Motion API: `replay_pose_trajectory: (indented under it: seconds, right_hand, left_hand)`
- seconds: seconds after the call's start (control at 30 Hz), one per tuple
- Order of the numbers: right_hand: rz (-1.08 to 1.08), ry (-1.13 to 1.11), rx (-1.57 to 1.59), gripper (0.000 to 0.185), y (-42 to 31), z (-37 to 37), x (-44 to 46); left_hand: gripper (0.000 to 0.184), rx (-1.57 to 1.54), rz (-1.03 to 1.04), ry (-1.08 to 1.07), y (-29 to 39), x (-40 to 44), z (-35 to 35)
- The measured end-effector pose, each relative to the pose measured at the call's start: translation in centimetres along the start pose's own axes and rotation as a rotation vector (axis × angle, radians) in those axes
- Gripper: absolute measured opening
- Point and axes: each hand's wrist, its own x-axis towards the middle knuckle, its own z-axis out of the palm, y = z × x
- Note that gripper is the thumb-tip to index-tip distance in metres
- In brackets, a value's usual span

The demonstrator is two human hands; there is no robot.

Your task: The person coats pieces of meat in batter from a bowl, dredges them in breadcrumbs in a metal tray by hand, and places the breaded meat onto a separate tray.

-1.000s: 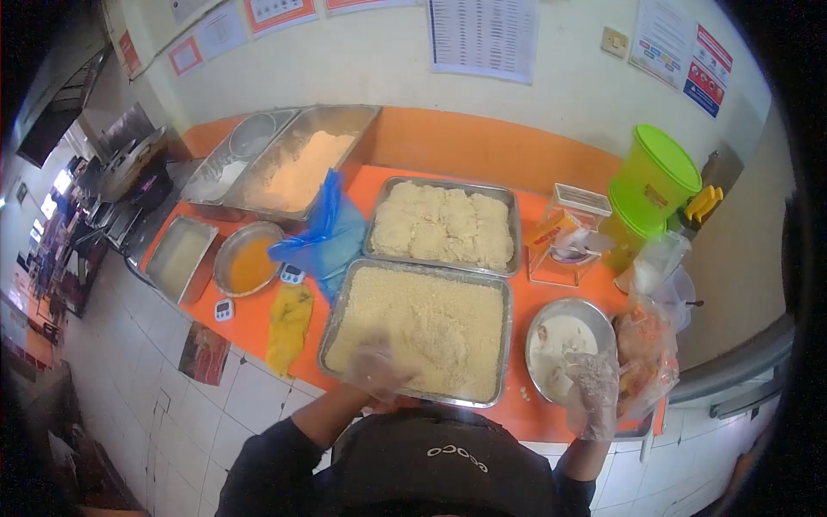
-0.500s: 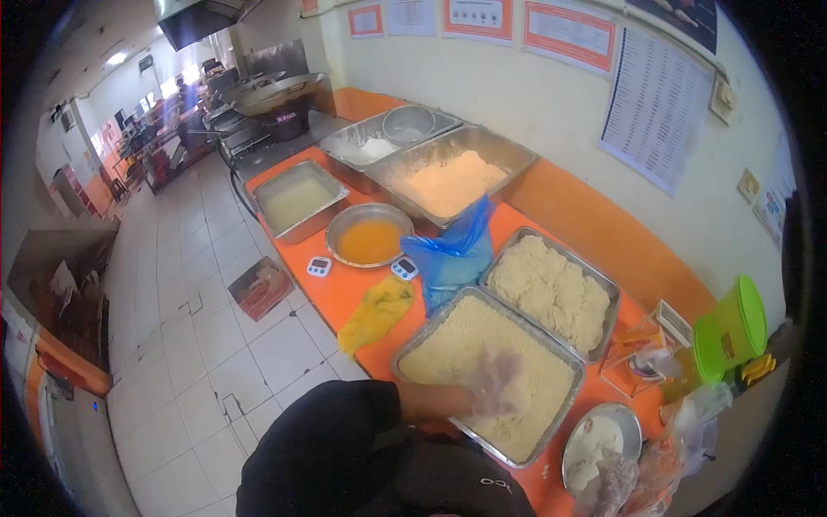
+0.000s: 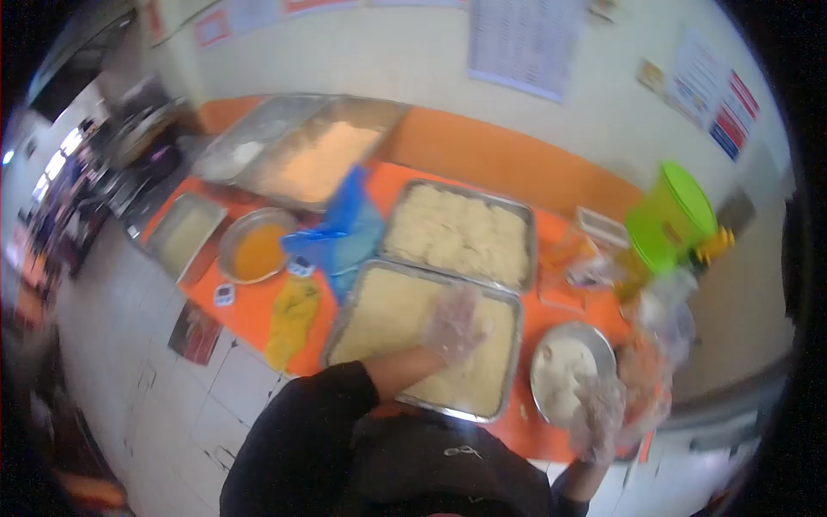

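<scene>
My left hand (image 3: 453,327), in a clear glove dusted with crumbs, lies over a metal tray (image 3: 508,379) of pale yellow crumbs (image 3: 388,310). Its fingers look stretched out, and nothing shows in its grasp. My right hand (image 3: 600,418) wears a glove caked with pale coating. It is raised at the front edge of a round metal bowl (image 3: 610,345) with white, milky liquid (image 3: 560,370). Blur and coating hide how its fingers are set. Behind the crumb tray stands a second tray (image 3: 532,233) filled with coated, lumpy pale pieces (image 3: 457,233).
At left are a blue plastic bag (image 3: 345,224), a yellow cloth (image 3: 293,319), a bowl of orange liquid (image 3: 258,252) and several metal pans. A green bucket (image 3: 676,215), a small rack (image 3: 573,258) and a clear bag of food (image 3: 646,370) stand at right. A wall rises behind.
My view has swung to the right, so the table sits further left. My right hand has risen beside the bowl and shows more fully. My left hand stays over the crumbs.
</scene>
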Motion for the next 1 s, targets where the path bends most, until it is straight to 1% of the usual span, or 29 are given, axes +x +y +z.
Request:
replay_pose_trajectory:
  seconds: [0.03,0.1,0.13,0.2,0.23,0.27,0.3,0.33,0.37,0.43,0.5,0.53,0.57,0.6,0.63,0.67,0.7,0.73,0.77,0.83,0.87,0.93,0.97,1.0]
  right_hand:
    - [-0.023,-0.024,-0.034,0.015,-0.4,-0.1,0.0]
    - [-0.126,-0.091,-0.175,0.015,-1.1,-0.6,0.4]
    - [-0.22,-0.15,-0.271,0.01,-0.7,-0.7,1.1]
    - [0.092,0.059,0.317,0.012,-4.2,1.0,1.0]
    - [0.2,0.107,0.51,0.013,-4.2,1.3,0.2]
    - [0.301,0.178,0.707,0.014,-4.1,1.6,-0.6]
    - [0.336,0.185,0.8,0.015,-1.9,1.6,-0.9]
    - [0.313,0.173,0.765,0.016,-1.3,1.6,-0.5]
    - [0.289,0.161,0.73,0.017,-0.7,1.5,-0.1]
    - [0.199,0.085,0.427,0.018,-1.2,0.9,-0.1]
    - [0.132,0.007,0.199,0.018,-0.6,0.1,0.7]
    - [0.112,-0.044,0.102,0.017,-0.5,-0.2,1.0]
    - [0.112,-0.021,0.103,0.016,-0.7,0.0,1.5]
    - [0.115,0.009,0.106,0.016,-0.9,0.2,1.7]
    - [0.133,0.043,0.112,0.016,-0.8,0.3,1.6]
    - [0.155,0.069,0.241,0.016,-0.4,0.3,1.1]
    - [0.182,0.097,0.369,0.016,0.1,0.4,0.6]
    - [0.206,0.126,0.498,0.016,0.6,0.4,0.2]
    - [0.194,0.099,0.395,0.016,0.5,0.1,0.1]
    - [0.167,0.037,0.188,0.017,0.0,-0.5,0.4]
    - [0.16,0.04,0.132,0.015,-0.2,-0.3,0.5]
    - [0.151,0.056,0.019,0.012,-0.4,0.0,0.5]
    - [0.166,0.057,0.167,0.015,0.0,0.2,0.3]
    - [0.179,0.058,0.314,0.018,0.5,0.5,0.0]
  left_hand:
    - [0.082,-0.147,0.048,0.179,0.3,0.1,-0.2]
    - [0.08,-0.168,0.053,0.156,0.9,-0.1,1.3]
    - [0.08,-0.17,0.04,0.149,0.7,-0.3,1.9]
    - [0.079,-0.036,0.046,0.095,0.0,-0.1,2.4]
    - [0.078,0.035,0.049,0.058,-0.4,-0.5,3.0]
    - [0.077,-0.019,0.068,0.132,-0.9,-0.7,4.0]
    - [0.077,-0.071,0.083,0.215,-1.6,-0.2,5.1]
    - [0.076,-0.121,0.101,0.303,-1.9,0.6,4.6]
    - [0.076,0.099,0.053,0.103,-2.3,0.9,4.0]
    - [0.076,0.535,-0.041,-0.331,-1.9,0.1,0.0]
    - [0.071,-0.62,-0.022,0.06,-3.0,0.2,1.8]
    - [0.066,-0.764,-0.009,0.217,-4.4,-0.2,3.3]
    - [0.062,-0.895,0.025,0.376,-5.9,-0.6,4.8]
    - [0.056,-0.594,0.053,0.465,-8.9,-0.8,6.2]
    - [0.055,-0.419,-0.011,0.308,-9.7,-0.5,5.4]
    - [0.055,-0.231,-0.045,0.148,-10.7,-0.1,4.6]
    - [0.059,-0.163,-0.166,-0.24,-9.9,0.8,0.8]
    - [0.064,-0.114,-0.204,-0.415,-8.8,0.5,-1.6]
    - [0.069,-0.056,-0.229,-0.594,-7.7,0.2,-3.9]
    - [0.081,-0.003,-0.123,-0.526,-6.2,-1.8,-5.8]
    - [0.084,-0.043,-0.178,-0.56,-6.8,-2.1,-4.7]
    - [0.089,-0.117,-0.281,-0.628,-9.4,-1.9,-0.2]
    - [0.082,-0.055,-0.108,-0.48,-10.7,-2.2,2.0]
    - [0.075,0.003,0.066,-0.33,-10.8,-2.6,2.4]
